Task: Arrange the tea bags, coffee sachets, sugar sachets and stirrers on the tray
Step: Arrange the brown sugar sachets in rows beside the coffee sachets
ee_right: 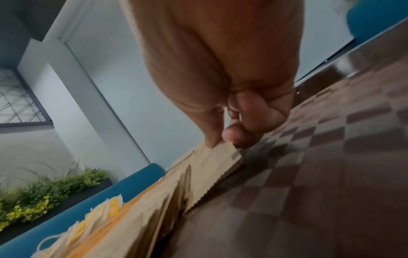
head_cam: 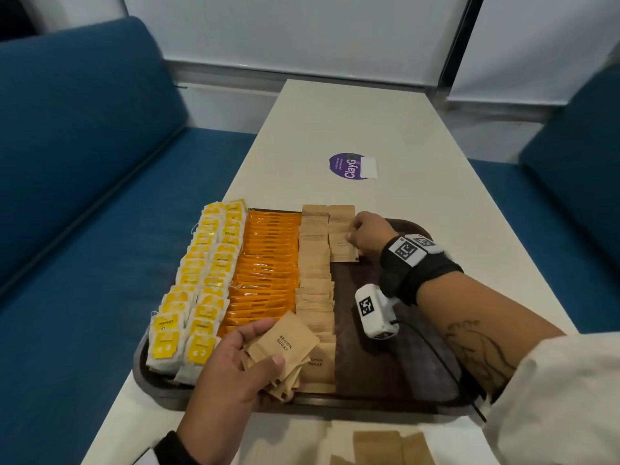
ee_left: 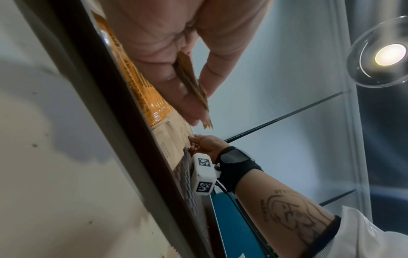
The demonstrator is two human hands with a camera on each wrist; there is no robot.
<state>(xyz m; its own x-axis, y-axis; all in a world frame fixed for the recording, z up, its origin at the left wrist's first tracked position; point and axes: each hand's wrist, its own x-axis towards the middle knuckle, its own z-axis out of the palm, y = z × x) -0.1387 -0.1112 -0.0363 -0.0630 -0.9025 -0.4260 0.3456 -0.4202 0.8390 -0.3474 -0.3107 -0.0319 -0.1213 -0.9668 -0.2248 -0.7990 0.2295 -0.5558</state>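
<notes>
Head view shows the left hand gripping a fanned wad of brown sugar sachets over the tray's near edge, while the right hand pinches one sachet onto the short second sugar row at the far end. Loosely held, the wad could slip and scatter (onto the coffee sachets or tea bags beside it). A nudge might skew the overlapped rows; no stirrers visible.
</notes>
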